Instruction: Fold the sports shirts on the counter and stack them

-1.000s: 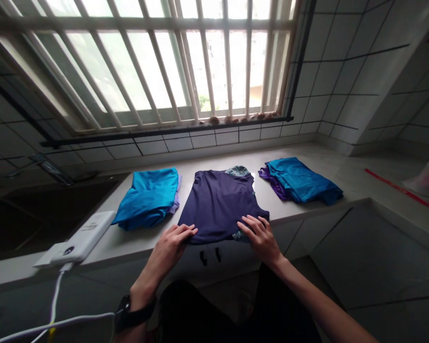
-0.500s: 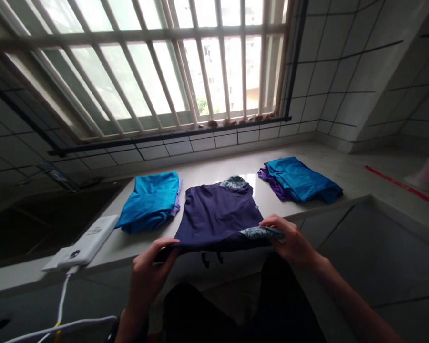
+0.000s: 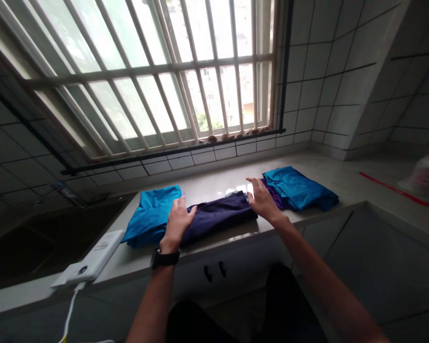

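A dark purple garment point(image 3: 219, 212) lies folded over into a narrow strip on the counter, a sliver of its patterned part showing at the far edge. At its left end is my left hand point(image 3: 178, 218), thumb apart and fingers stretched out, gripping nothing. My right hand point(image 3: 262, 199) stands at the other end with its fingers spread; whether it touches the cloth I cannot tell. A folded blue cloth pile point(image 3: 148, 214) sits just left of my left hand. To the right, close by my right hand, rests another blue cloth pile point(image 3: 300, 188) with purple cloth point(image 3: 273, 194) under it.
A white power strip point(image 3: 98, 257) with a cable lies at the counter's left, beside a dark sink point(image 3: 32, 238) with a tap. A red strip point(image 3: 393, 189) and a clear plastic bag point(image 3: 423, 178) are far right. Behind the counter is a barred window point(image 3: 186, 66).
The near edge of the dark purple garment has been folded away from me onto its far part. Both hands have let go and moved forward to its two ends. The view has tilted slightly up.
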`<state>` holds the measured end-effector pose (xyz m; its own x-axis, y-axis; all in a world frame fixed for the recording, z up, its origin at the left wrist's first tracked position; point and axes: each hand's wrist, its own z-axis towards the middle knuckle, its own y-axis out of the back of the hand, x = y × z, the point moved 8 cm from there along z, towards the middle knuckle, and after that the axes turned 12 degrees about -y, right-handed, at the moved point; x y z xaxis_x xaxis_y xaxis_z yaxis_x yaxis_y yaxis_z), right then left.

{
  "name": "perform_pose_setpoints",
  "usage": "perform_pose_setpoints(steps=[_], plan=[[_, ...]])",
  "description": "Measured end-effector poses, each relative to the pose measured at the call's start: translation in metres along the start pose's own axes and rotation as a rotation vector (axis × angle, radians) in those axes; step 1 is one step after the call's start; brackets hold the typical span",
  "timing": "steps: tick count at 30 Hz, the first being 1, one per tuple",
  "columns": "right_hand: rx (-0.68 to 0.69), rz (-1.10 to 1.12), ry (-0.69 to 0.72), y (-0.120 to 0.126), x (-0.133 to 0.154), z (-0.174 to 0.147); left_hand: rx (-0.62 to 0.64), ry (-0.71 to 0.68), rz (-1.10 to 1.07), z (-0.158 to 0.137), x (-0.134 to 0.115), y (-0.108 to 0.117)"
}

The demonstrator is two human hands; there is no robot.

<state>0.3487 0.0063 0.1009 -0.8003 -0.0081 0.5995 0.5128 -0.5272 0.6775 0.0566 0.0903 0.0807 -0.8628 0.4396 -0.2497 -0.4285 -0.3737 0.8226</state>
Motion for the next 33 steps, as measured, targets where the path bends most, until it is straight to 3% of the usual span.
perform_pose_setpoints(steps=[3,5,11,17,20,25,29,31,33], plan=[[0.154,-0.025,0.08,-0.022,0.003,-0.021,0.179,-0.236,-0.069,-0.022,-0.013,-0.041],[0.249,-0.069,0.073,-0.036,0.002,-0.027,0.241,-0.319,-0.082,-0.035,-0.019,-0.058],[0.301,-0.135,0.054,-0.058,0.019,-0.012,0.193,-0.302,0.016,-0.042,-0.011,-0.072],[0.546,-0.383,-0.126,-0.096,0.0,-0.015,0.241,-0.174,0.058,-0.041,0.002,-0.079],[0.602,-0.4,-0.099,-0.091,-0.004,-0.021,0.249,-0.093,0.072,-0.043,0.005,-0.077],[0.776,-0.374,0.101,-0.066,0.01,-0.045,0.311,-0.075,0.094,-0.044,0.002,-0.077],[0.693,-0.308,0.214,-0.05,0.039,-0.055,0.329,-0.081,0.099,-0.043,0.0,-0.077],[0.61,-0.253,0.14,-0.052,0.047,-0.054,0.328,-0.081,0.1,-0.043,-0.001,-0.077],[0.59,-0.305,-0.101,-0.064,0.035,-0.053,0.332,-0.071,0.105,-0.043,-0.001,-0.077]])
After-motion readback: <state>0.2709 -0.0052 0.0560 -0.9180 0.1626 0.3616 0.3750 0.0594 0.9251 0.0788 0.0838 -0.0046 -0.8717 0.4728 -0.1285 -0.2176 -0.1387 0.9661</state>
